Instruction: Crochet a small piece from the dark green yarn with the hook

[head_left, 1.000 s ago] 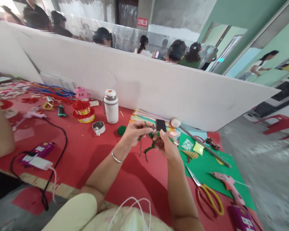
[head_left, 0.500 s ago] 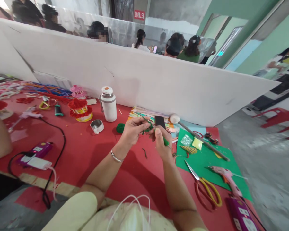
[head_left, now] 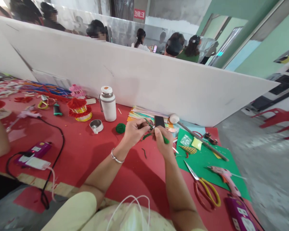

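The left hand (head_left: 134,133), with a silver bangle (head_left: 117,156) on its wrist, pinches green yarn (head_left: 146,136) between thumb and fingers above the red table (head_left: 135,179). Close by, the right hand (head_left: 162,138) is closed around a tool with a green handle (head_left: 166,140), the handle poking out past the thumb and the tip pointing toward the yarn. The fingertips of the two hands almost meet, and whether they touch I cannot tell; the small piece between them is too fine to make out. A ball of green yarn (head_left: 120,128) sits on the table just beside the left hand, and a short dark scrap (head_left: 144,153) lies below the hands. Beyond them are a flat black object (head_left: 159,121) and a spread of coloured strips (head_left: 144,113). A white bottle (head_left: 109,107) stands upright near a metal cup (head_left: 96,126), both to the left of the yarn ball. To the right, a green sheet (head_left: 233,170) bears a yellow packet (head_left: 197,143), a clear bag (head_left: 186,140) and a checked yellow cone (head_left: 188,149). Scissors (head_left: 208,192) with one red and one yellow handle lie open nearer the person, beside a pink glue gun (head_left: 227,179).
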Motion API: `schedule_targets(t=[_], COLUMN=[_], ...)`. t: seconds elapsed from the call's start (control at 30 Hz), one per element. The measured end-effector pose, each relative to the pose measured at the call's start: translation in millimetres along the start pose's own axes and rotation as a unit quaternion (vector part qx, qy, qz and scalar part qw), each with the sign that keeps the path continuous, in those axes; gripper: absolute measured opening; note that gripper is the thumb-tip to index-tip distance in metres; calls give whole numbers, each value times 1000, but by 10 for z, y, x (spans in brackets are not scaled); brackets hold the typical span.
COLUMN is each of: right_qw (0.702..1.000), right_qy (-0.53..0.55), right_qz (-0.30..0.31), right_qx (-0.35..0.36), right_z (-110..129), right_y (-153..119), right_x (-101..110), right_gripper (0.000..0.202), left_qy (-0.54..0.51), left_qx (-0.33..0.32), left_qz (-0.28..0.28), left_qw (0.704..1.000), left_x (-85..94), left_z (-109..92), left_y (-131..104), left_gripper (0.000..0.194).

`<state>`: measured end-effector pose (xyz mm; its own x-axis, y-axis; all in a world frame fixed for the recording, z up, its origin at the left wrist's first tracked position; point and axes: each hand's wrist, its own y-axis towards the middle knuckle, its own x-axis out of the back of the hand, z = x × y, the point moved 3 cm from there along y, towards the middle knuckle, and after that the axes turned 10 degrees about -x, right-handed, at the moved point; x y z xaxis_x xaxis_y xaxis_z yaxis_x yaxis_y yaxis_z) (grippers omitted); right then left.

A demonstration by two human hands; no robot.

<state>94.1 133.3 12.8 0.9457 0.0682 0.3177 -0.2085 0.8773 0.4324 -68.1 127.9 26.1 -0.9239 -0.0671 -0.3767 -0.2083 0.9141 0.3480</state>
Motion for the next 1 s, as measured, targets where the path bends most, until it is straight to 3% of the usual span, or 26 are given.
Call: schedule_targets(t=[0.1, 0.2, 0.3, 0.4, 0.53, 0.7, 1.0], right_qw=[988, 976, 971, 968, 972, 979, 987], right_qy=[-86, -124, -119, -86, -56, -62, -28], right_qz=[-64, -91, -104, -118, -90, -31, -14], right_qx=[109, 152, 179, 205, 210, 191, 161], right_z=[-36, -122, -190, -217, -217, -191, -93], right_y=[-40, -55, -44, -32, 6, 60, 72], right_x=[-72, -115, -98, -67, -10, 120, 163], right_gripper=[26, 14, 14, 23, 36, 42, 31], left_qy=[-30, -44, -67, -112, -140, -112, -132], left_qx=[24, 52, 66, 126, 188, 174, 204], left_qz=[-35, -45, -42, -7, 45, 37, 73], left_qw=[999, 997, 995, 986, 971, 978, 967], left_x=[-27, -17, 5, 14, 43, 96, 104], left_z=[49, 67, 63, 83, 100, 100, 111], left_y=[-8, -2, 8, 11, 23, 46, 52], left_gripper=[27, 30, 30, 33, 41, 39, 39])
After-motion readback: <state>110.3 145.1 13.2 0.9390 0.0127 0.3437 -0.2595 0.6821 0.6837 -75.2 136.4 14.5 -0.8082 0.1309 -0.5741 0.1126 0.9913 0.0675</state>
